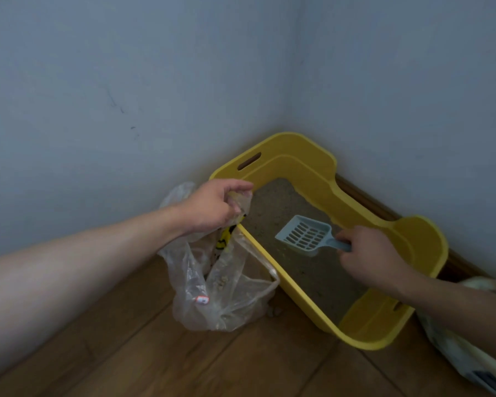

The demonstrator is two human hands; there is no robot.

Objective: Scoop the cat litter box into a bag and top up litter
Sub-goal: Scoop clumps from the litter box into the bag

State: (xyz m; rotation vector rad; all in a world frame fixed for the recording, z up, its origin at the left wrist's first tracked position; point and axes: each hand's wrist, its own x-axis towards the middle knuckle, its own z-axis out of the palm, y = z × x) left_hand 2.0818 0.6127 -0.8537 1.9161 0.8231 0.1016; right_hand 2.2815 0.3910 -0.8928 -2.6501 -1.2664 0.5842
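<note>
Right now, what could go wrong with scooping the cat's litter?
The plastic bag is floppy and only the left hand pinches its top open, so its mouth could sag and clumps miss it. The scoop in the right hand must cross the rim of the yellow litter box, so bits may drop; some crumbs already lie on the wooden floor.

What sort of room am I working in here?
Probably a corner of a home: painted walls meeting over a wood plank floor, and a yellow litter box set in the corner.
</note>
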